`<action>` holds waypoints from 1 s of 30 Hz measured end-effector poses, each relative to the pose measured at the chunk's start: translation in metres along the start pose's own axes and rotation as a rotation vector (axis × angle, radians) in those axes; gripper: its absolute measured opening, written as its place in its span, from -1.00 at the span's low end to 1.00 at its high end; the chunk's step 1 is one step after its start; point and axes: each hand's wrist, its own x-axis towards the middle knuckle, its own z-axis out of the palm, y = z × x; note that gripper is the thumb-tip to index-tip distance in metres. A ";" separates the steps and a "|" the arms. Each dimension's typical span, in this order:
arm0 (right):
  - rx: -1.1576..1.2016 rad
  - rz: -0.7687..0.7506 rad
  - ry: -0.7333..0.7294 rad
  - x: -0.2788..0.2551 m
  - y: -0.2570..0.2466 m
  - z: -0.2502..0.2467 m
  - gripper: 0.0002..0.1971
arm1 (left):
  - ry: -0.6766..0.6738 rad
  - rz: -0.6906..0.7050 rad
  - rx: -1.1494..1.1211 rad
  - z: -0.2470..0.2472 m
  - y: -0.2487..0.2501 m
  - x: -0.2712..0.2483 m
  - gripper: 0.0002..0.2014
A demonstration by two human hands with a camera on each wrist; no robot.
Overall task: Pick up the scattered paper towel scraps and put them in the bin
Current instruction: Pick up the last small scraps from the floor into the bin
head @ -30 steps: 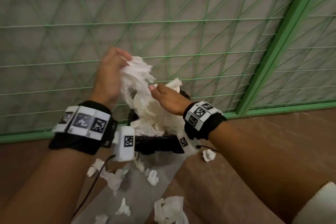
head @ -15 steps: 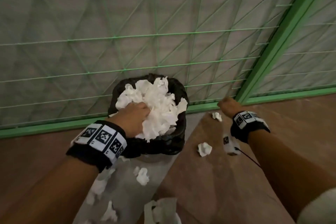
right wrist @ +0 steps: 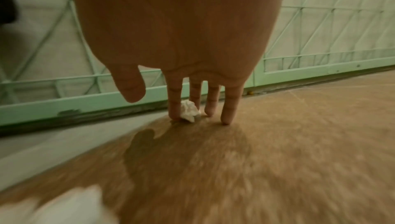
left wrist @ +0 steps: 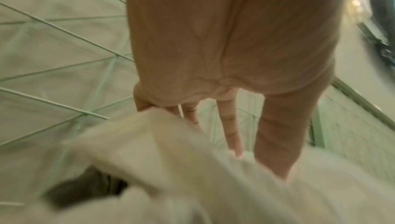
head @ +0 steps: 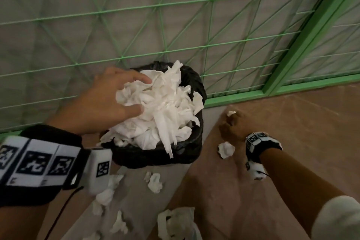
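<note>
Just scrap (right wrist: 188, 111) between right fingers (right wrist: 174, 107)

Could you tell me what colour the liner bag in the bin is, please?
Black; the liner bag shows best in the head view, under the white paper towel scraps.

Obstacles: green mesh fence (head: 175, 25) directly behind bin (head: 155, 156); heaped paper towels (head: 163, 107) overfill its mouth. Free passage: brown floor (head: 292, 142) right of bin.

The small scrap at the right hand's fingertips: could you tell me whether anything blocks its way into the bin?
The bin is heaped above its rim with paper towels, and the left hand rests on that pile.
</note>
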 end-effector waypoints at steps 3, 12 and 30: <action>-0.056 -0.113 -0.023 -0.036 -0.017 0.014 -0.54 | 0.119 0.001 -0.104 -0.018 -0.012 -0.006 -0.49; -0.033 -0.290 -0.164 -0.166 -0.097 0.077 -0.08 | 0.208 -0.643 -0.212 0.056 -0.135 -0.078 -0.67; 0.011 -0.188 -0.303 -0.145 -0.114 -0.002 -0.73 | 0.056 -0.713 0.033 0.146 -0.173 -0.140 -0.81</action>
